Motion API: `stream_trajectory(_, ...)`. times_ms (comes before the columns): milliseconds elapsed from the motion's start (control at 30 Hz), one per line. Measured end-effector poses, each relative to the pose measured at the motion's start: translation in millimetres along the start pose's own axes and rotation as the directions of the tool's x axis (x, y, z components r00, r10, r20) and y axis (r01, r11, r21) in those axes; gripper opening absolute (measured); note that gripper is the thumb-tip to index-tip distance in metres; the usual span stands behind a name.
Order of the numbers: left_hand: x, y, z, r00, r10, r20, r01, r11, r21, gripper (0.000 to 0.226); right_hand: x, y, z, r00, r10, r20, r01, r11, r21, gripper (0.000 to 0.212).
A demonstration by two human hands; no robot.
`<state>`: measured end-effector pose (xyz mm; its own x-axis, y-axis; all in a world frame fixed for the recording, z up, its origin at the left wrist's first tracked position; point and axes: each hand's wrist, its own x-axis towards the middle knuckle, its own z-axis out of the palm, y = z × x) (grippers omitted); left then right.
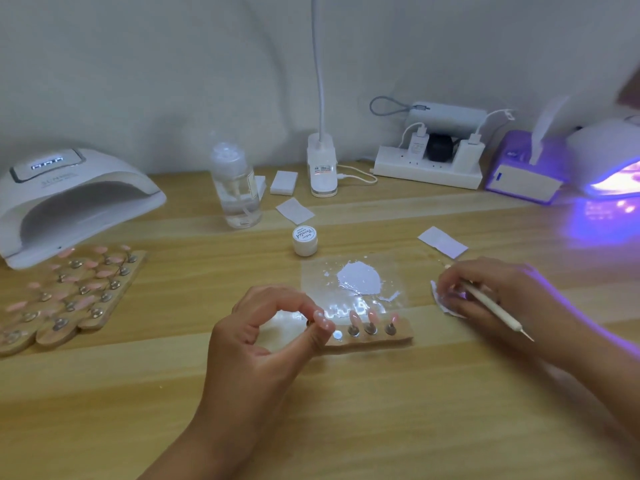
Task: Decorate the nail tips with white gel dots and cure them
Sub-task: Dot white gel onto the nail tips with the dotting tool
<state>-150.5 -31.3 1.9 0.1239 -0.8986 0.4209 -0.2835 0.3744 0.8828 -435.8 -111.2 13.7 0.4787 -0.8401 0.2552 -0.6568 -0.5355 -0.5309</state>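
Note:
My left hand (263, 337) pinches a pink nail tip (322, 320) on its metal stand at the left end of a small wooden holder strip (370, 337). Three more pink tips (372, 317) stand in that strip. Behind it lies a clear palette sheet (353, 285) with a blob of white gel (358, 280). My right hand (491, 292) holds a dotting pen (495, 310) and presses its far end into a white wipe (446, 303). A small white gel jar (304, 240) stands behind the palette.
A white nail lamp (72, 202) sits at the far left, wooden strips with several pink tips (69, 292) before it. A lit purple lamp (613, 168) glows far right. Clear bottle (235, 188), desk lamp base (322, 168), power strip (429, 164) and paper wipes (443, 242) line the back.

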Motion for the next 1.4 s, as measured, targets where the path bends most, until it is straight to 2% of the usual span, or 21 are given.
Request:
stream_trajectory(167,1.2,1.7,-2.5,0.999,-0.029,-0.031,0.029,1.0,-0.004,0.012,13.2,0.4,-3.1,0.998,0.008,-0.058,-0.007,1.0,0.009,0.023)
stream_trajectory(267,2.7,2.1,-3.6,0.995,-0.061,-0.075,0.059,0.998,-0.019,0.013,32.4,-6.2,-4.4,0.977,0.027,-0.214,-0.014,0.998,0.064,0.015)
stream_trajectory(367,4.3,-1.2,-4.7,0.985,-0.103,-0.136,0.096,0.994,-0.054,0.016,56.3,-14.5,-4.4,0.958,0.016,-0.286,0.026,0.99,0.141,0.021)
stream_trajectory(467,6.6,-4.2,-7.4,0.977,-0.132,-0.167,0.121,0.99,-0.077,0.021,80.2,-29.2,-0.8,0.962,-0.045,-0.268,0.091,0.983,0.162,0.019)
stream_trajectory(600,8.7,-6.4,-12.0,0.967,-0.182,-0.18,0.162,0.979,-0.121,0.024,99.3,-37.3,-5.7,0.96,-0.147,-0.24,0.143,0.989,-0.035,0.017)
stream_trajectory(667,8.4,-7.4,-13.6,0.964,-0.194,-0.182,0.172,0.977,-0.13,0.025,97.2,-23.9,-7.8,0.979,-0.071,-0.189,0.049,0.992,-0.115,0.022)
stream_trajectory(767,8.7,-8.4,-13.6,0.964,-0.197,-0.177,0.177,0.976,-0.125,0.027,80.9,4.9,-5.8,0.994,0.106,-0.028,-0.11,0.973,-0.203,0.026)
stream_trajectory(900,9.2,-10.2,-10.9,0.965,-0.196,-0.173,0.171,0.974,-0.148,0.03,64.3,36.6,-14.9,0.977,0.157,-0.147,-0.173,0.979,-0.108,0.029)
stream_trajectory(1033,12.8,-8.4,-16.1,0.954,-0.224,-0.201,0.202,0.971,-0.126,0.024,55.6,54.6,-13.6,0.984,0.156,-0.085,-0.167,0.975,-0.149,0.038)
stream_trajectory(1167,20.4,-13.7,-27.2,0.942,-0.225,-0.249,0.228,0.974,-0.017,0.011,49.1,63.0,-13.7,0.975,0.156,-0.161,-0.177,0.976,-0.125,0.032)
stream_trajectory(1267,21.5,-21.0,-33.5,0.933,-0.295,-0.206,0.32,0.942,0.1,0.024,51.7,63.9,-12.9,0.967,0.196,-0.162,-0.222,0.961,-0.164,0.039)
stream_trajectory(1333,21.3,-22.9,-31.7,0.935,-0.309,-0.176,0.345,0.908,0.238,0.025,54.5,67.8,-9.4,0.955,0.223,-0.193,-0.254,0.955,-0.151,0.039)
stream_trajectory(1400,21.7,-22.6,-29.0,0.955,-0.269,-0.127,0.298,0.865,0.404,0.022,59.0,66.9,-6.9,0.945,0.223,-0.239,-0.254,0.961,-0.107,0.033)
